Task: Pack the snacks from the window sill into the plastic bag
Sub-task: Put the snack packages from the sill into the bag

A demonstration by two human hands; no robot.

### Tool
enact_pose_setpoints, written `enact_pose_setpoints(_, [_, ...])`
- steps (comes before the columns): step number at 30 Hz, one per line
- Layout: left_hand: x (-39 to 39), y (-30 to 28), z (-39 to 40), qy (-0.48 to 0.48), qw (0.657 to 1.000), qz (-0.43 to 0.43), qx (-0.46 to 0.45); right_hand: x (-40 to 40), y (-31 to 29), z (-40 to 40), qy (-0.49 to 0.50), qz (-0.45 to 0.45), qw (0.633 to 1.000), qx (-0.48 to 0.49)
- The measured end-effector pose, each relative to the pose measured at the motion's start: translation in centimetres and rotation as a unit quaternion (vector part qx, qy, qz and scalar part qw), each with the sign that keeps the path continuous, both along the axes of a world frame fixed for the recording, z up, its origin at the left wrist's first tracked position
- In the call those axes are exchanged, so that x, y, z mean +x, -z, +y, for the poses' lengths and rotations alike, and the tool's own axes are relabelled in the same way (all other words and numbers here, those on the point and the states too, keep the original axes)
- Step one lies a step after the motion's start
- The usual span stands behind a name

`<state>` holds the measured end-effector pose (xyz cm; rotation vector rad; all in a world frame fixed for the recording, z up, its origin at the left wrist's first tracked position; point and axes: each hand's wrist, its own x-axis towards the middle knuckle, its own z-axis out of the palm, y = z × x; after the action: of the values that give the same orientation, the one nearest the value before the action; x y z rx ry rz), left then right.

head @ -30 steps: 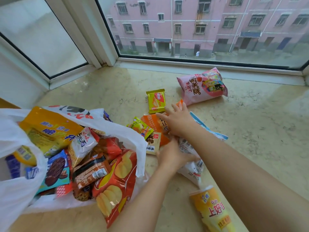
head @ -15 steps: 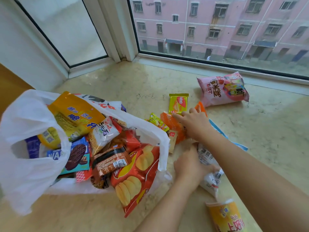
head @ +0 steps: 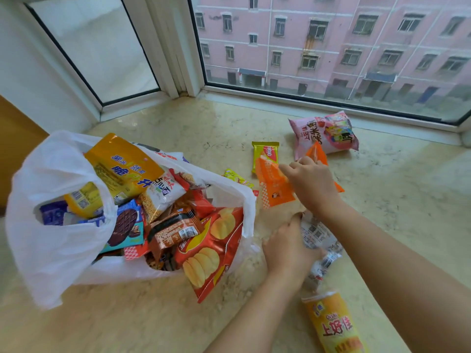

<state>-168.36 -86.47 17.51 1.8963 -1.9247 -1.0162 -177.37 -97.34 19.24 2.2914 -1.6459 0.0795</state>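
Observation:
A white plastic bag (head: 56, 250) lies open on the marble sill (head: 178, 138), stuffed with several snack packs; a red chip bag (head: 211, 253) sticks out of its mouth. My right hand (head: 311, 184) grips an orange snack pack (head: 274, 187) lifted just right of the bag. My left hand (head: 288, 248) holds a white-and-clear packet (head: 318, 240) against the sill. Loose on the sill are a green-yellow wafer pack (head: 265, 151), a small yellow packet (head: 237, 177), a pink puffed-snack bag (head: 323, 133) and a yellow snack tube (head: 334, 324).
Window frames (head: 173, 59) and glass bound the sill at the back and left. A wooden surface (head: 15, 138) shows at the far left edge. Bare marble stretches to the right of my arms (head: 407, 200).
My right hand has picked the orange pack up off the pile and shifted it toward the bag. The left hand stays on the white packet. The view has swung left and closer.

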Motion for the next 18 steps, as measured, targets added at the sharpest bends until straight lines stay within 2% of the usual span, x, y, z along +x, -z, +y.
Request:
enact_pose_setpoints(7, [1.8,-2.9,0.8,0.026,0.993,-0.012,-0.115,0.0,-8.1,0.1,0.019,-0.079,0.986,-0.146])
enact_pose_setpoints(13, [5.8,-8.8,1.7,0.032,0.984,0.002,-0.178,3.4,-15.1,1.6,-0.048,-0.145,0.973,-0.174])
enact_pose_setpoints(18, [14.5,-13.0,2.7,-0.01,0.986,0.011,-0.169,8.8,-18.7,3.4,-0.084,-0.208,0.96,-0.168])
